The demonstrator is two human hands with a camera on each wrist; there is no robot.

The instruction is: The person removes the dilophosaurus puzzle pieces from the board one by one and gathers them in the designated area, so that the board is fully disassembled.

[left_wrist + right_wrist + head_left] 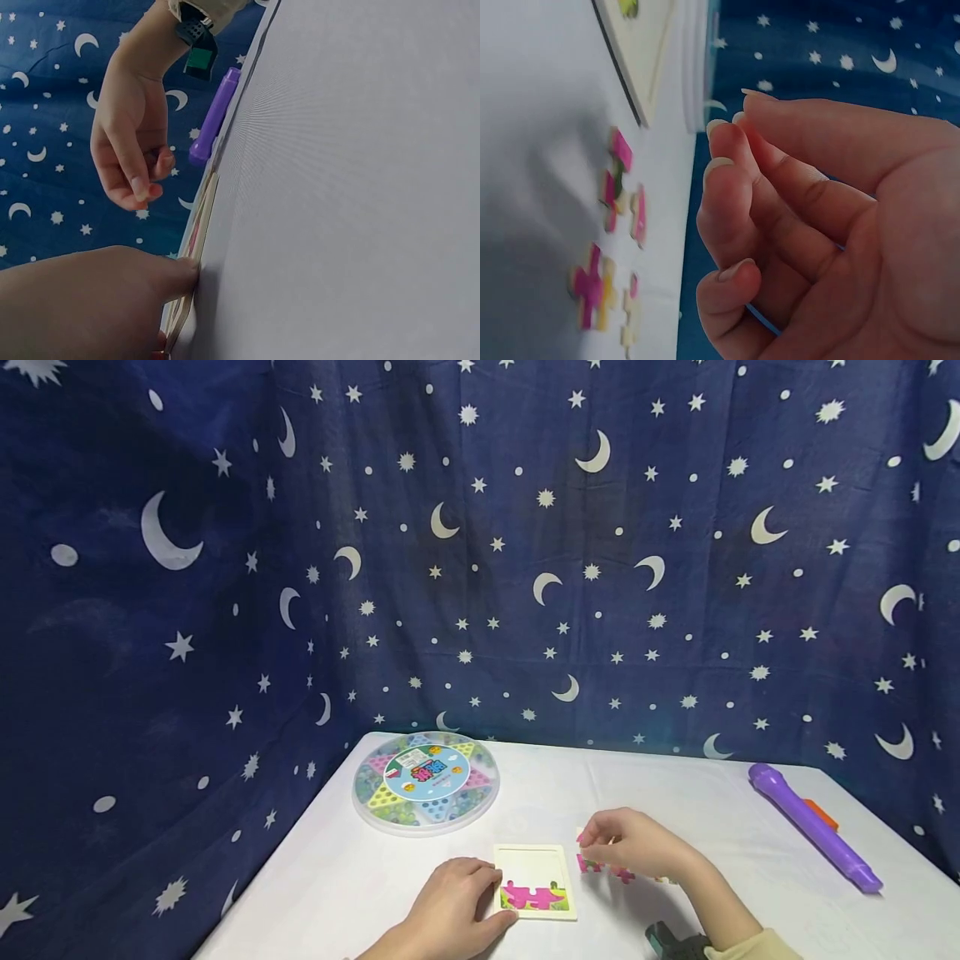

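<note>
- Curtained tabletop play booth; room beyond hidden.
- Navy moon-and-star curtain (pixel 517 618) encloses back and both sides.
- White-clothed table (pixel 547 789) bears playthings: round Chinese checkers set (pixel 426 783), jigsaw tray (pixel 531 865), loose jigsaw pieces (pixel 591 289).

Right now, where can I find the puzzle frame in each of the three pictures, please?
Head: the puzzle frame lies low, slightly right of centre, held by the left hand.
Left wrist: seen nearly edge-on, low and left of centre, by the same hand.
Right wrist: at the top, left of centre, partly cut off.
Shared landmark: the blue curtain with white moons and stars.
</note>
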